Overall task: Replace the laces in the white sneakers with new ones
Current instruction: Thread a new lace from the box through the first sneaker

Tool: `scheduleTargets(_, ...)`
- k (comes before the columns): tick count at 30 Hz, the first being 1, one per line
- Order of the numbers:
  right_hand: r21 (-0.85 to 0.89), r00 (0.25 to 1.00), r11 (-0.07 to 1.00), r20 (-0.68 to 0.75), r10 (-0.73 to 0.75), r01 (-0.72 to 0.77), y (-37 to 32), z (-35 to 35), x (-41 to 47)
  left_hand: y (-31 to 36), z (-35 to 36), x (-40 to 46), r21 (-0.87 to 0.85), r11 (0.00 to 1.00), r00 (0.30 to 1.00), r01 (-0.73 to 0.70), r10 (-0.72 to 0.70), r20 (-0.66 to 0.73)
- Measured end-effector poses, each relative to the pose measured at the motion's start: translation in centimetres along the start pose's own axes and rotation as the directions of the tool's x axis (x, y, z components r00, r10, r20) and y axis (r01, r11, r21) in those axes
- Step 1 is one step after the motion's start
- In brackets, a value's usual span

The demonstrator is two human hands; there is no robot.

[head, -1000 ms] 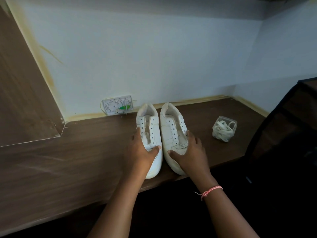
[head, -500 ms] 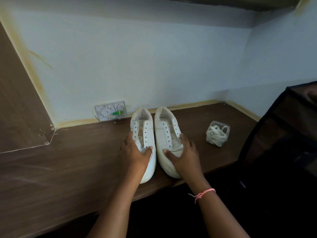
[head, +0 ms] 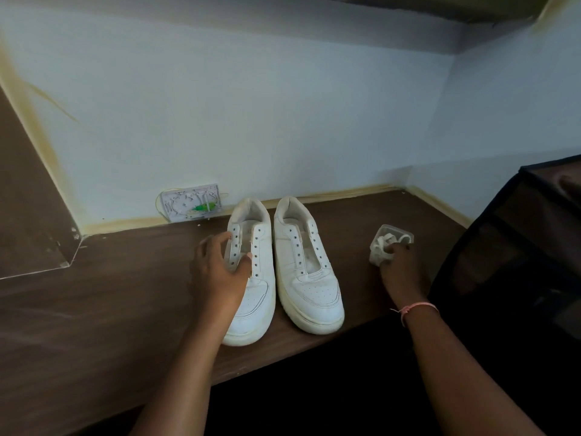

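Observation:
Two white sneakers stand side by side on the brown desk (head: pixel 110 303), toes toward me, both without laces. My left hand (head: pixel 220 269) holds the left sneaker (head: pixel 254 297) across its eyelet rows, fingers on the outer side and thumb on the tongue. The right sneaker (head: pixel 306 278) stands free. At the right, a small clear plastic tub (head: pixel 393 232) holds a bundle of white laces (head: pixel 379 250). My right hand (head: pixel 401 265) reaches into the tub and its fingers touch the laces; whether they grip them is hidden.
A white wall socket plate (head: pixel 190 202) with a green mark sits on the wall behind the sneakers. A dark mesh chair back (head: pixel 515 262) stands at the right beside the desk. The desk's front edge runs just under the sneaker toes.
My right hand left the right sneaker and moved right to the tub of laces. My left hand shifted up the left sneaker toward its eyelets.

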State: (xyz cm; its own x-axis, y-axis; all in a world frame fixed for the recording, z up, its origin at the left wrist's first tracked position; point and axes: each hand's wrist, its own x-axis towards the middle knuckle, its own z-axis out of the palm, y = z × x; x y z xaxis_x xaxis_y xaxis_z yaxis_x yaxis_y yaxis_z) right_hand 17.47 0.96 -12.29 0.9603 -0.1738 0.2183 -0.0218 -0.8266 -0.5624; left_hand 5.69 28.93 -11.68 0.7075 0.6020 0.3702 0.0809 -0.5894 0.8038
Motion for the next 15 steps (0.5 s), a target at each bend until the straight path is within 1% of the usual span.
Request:
scheduleTargets(2, 0.016, 1.0, 1.0, -0.001, -0.027, 0.027, -0.1, -0.3, -0.5, -0.1, -0.1, 0.1, -0.001, 1.0, 1.0, -0.01, 0.01, -0.008)
scheduleTargets(5, 0.101, 0.997, 0.992, 0.026, -0.079, 0.076, -0.1, -0.7, -2.1, 0.2, -0.2, 0.1, 0.003, 1.0, 1.0, -0.013, 0.013, -0.009)
scheduleTargets(8, 0.193, 0.993, 0.978, 0.077, -0.09, 0.074, -0.1, -1.6, -3.8, 1.3, -0.3, -0.4, 0.082, 0.997, 1.0, -0.016, 0.018, -0.025)
scheduleTargets(10, 0.24, 0.992, 0.969, 0.096, -0.079, 0.054, -0.4, -2.3, -4.4, 2.3, -0.3, -1.1, 0.135, 0.987, 0.993, -0.091, 0.099, -0.057)
scheduleTargets(12, 0.282, 0.996, 0.958, 0.056, -0.073, 0.055, -0.8, -2.9, -4.3, 3.5, 0.0, -1.9, 0.153, 0.968, 0.974, -0.2, 0.213, -0.072)
scheduleTargets(14, 0.297, 0.994, 0.95, 0.029, -0.11, 0.096, -1.6, -3.2, -4.1, 5.0, 0.7, -3.0, 0.149, 0.937, 0.945, -0.315, 0.325, -0.044)
scheduleTargets(15, 0.25, 0.991, 0.962, 0.046, -0.125, 0.11, -1.9, -3.1, -3.9, 5.6, 1.2, -3.6, 0.138, 0.917, 0.925, -0.375, 0.379, 0.0)
